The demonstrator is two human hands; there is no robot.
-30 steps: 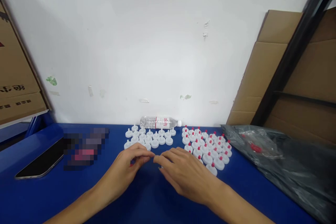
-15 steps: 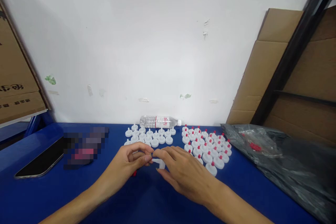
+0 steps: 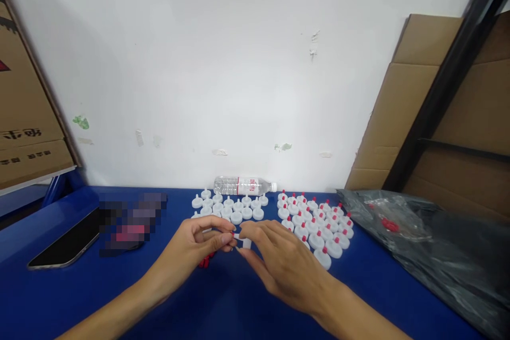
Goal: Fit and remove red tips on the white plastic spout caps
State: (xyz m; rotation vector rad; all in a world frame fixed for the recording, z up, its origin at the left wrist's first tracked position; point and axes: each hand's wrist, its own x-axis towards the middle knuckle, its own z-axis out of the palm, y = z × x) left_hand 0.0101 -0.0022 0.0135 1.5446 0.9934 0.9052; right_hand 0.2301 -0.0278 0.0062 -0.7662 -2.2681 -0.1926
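Soft brightness across the white wall (image 3: pixel 231 74), pixelated patch (image 3: pixel 133 223) at left

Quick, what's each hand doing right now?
Left hand: closed, thumb and fingers pinching a small red cap at the white lid's spout.
Right hand: closed around the white lid, mostly hidden by its fingers.
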